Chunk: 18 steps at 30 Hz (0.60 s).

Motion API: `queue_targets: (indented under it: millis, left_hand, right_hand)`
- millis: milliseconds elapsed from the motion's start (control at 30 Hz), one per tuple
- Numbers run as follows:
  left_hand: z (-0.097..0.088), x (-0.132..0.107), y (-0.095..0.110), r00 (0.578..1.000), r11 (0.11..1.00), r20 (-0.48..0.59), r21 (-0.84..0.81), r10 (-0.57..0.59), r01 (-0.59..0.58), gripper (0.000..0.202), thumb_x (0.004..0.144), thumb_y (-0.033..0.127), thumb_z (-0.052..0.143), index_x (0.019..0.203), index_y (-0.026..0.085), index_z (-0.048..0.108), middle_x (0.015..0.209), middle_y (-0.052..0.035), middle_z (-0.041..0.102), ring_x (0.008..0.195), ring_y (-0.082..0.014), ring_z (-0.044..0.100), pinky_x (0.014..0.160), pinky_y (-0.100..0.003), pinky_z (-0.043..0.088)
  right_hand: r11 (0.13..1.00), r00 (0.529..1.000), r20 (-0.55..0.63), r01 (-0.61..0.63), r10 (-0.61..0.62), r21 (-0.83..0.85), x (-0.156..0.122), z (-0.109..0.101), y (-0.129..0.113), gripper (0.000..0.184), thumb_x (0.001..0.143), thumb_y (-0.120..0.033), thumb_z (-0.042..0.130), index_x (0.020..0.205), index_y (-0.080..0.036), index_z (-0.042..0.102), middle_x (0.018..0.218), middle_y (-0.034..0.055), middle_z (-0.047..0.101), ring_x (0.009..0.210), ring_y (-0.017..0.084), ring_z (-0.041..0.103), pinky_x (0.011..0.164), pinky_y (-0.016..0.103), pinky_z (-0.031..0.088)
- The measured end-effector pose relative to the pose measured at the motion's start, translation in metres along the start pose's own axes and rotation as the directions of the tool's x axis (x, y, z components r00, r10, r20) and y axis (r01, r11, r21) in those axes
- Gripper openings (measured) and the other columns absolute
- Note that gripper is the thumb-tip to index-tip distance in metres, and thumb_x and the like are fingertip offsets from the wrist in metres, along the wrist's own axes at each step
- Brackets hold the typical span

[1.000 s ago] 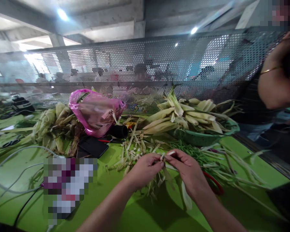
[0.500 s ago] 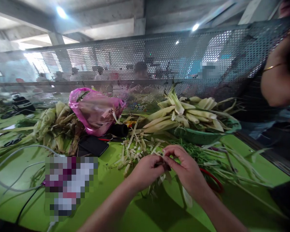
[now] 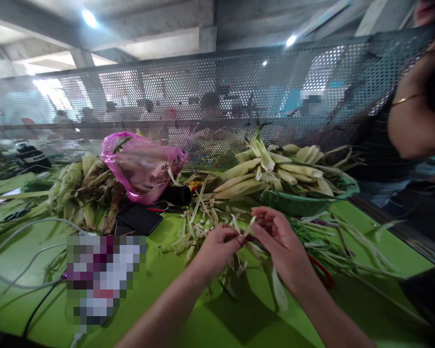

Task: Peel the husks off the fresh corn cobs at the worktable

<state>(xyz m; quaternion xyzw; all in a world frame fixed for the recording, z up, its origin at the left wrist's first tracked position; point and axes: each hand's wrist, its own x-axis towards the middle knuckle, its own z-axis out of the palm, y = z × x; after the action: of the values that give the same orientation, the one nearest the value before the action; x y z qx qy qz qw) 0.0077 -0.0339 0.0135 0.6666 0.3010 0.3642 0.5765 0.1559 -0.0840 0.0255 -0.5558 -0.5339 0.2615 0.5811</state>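
Observation:
My left hand point(image 3: 217, 249) is closed in a pinch on a pale strip of corn husk point(image 3: 249, 229) above the green table. Just to its right, my right hand point(image 3: 279, 241) grips the upper end of the strip between thumb and fingers. Below and around the hands hang and lie more husk pieces point(image 3: 280, 290). Cut husk scraps point(image 3: 199, 222) are scattered left of and behind my hands. Past my right wrist shows part of a red loop-shaped handle point(image 3: 322, 273); what it belongs to is hidden.
A green basket point(image 3: 308, 205) heaped with corn husks point(image 3: 290, 169) stands behind my right hand. Left lie a pink plastic bag point(image 3: 141, 169), a black phone point(image 3: 145, 220), cables point(image 3: 25, 222) and more husks point(image 3: 76, 188). A person's arm point(image 3: 413, 116) is at the right, near a perforated metal screen point(image 3: 188, 87).
My hands have drawn slightly apart, and the pale husk strip now shows between them. The right hand has risen and turned a little; the view has shifted slightly.

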Motion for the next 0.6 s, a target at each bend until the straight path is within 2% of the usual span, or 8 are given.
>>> queue_targets:
  millis: [33,133,233,300,467,600]
  left_hand:
    - [-0.001,0.000,0.000,0.999,0.999,-0.032,-0.049,-0.013,0.012,0.027,0.083,0.040,0.060,0.076,0.015,0.068,0.088,-0.0042,0.054,0.087,-0.0162,0.050,0.081,-0.026,0.039]
    - [-0.002,0.000,-0.001,0.994,0.977,-0.077,-0.206,-0.072,0.054,0.028,0.079,0.043,0.063,0.075,0.015,0.067,0.084,-0.0037,0.056,0.082,-0.0149,0.051,0.078,-0.025,0.039]
    - [-0.001,-0.001,-0.001,0.989,0.924,-0.026,-0.360,-0.144,0.126,0.031,0.074,0.043,0.068,0.079,0.013,0.067,0.079,-0.0036,0.059,0.076,-0.0138,0.051,0.074,-0.024,0.040]
    - [-0.001,-0.001,-0.001,0.988,0.906,0.012,-0.398,-0.152,0.144,0.032,0.073,0.042,0.070,0.085,0.012,0.069,0.077,-0.0042,0.062,0.075,-0.0139,0.053,0.074,-0.025,0.040]
    - [-0.004,0.004,-0.006,0.996,0.946,-0.033,-0.316,-0.087,0.072,0.027,0.074,0.037,0.070,0.084,0.012,0.071,0.080,-0.0044,0.066,0.080,-0.0152,0.056,0.080,-0.027,0.041]
    - [-0.007,0.006,-0.010,0.992,0.959,-0.061,-0.269,-0.111,0.091,0.029,0.070,0.039,0.073,0.079,0.012,0.069,0.078,-0.0044,0.066,0.074,-0.0142,0.056,0.075,-0.027,0.041]
  right_hand:
    - [0.998,0.998,0.034,-0.051,0.050,0.038,0.000,0.000,-0.001,0.033,0.086,-0.047,0.061,0.108,-0.022,0.056,0.100,0.0050,0.059,0.089,0.019,0.056,0.074,0.029,0.046]
    - [0.980,0.972,0.146,-0.192,0.183,0.052,0.000,0.000,-0.002,0.034,0.082,-0.051,0.065,0.092,-0.019,0.058,0.083,0.0032,0.061,0.076,0.017,0.057,0.065,0.027,0.046]
    - [0.976,0.969,0.135,-0.213,0.205,0.047,0.000,0.001,-0.003,0.039,0.074,-0.050,0.074,0.087,-0.018,0.057,0.076,0.0024,0.062,0.070,0.016,0.056,0.061,0.026,0.045]
    - [0.974,0.969,0.129,-0.219,0.210,0.062,0.001,0.001,-0.001,0.040,0.072,-0.049,0.075,0.089,-0.018,0.056,0.074,0.0021,0.063,0.067,0.015,0.056,0.058,0.025,0.045]
    - [0.990,0.982,0.137,-0.137,0.132,0.026,0.001,0.002,0.007,0.034,0.073,-0.039,0.072,0.094,-0.019,0.055,0.073,0.0020,0.064,0.069,0.017,0.060,0.061,0.027,0.047]
    - [0.996,0.990,0.135,-0.024,0.035,-0.085,0.002,0.003,0.008,0.025,0.075,-0.032,0.068,0.094,-0.020,0.058,0.074,0.0015,0.065,0.072,0.018,0.061,0.067,0.030,0.049]
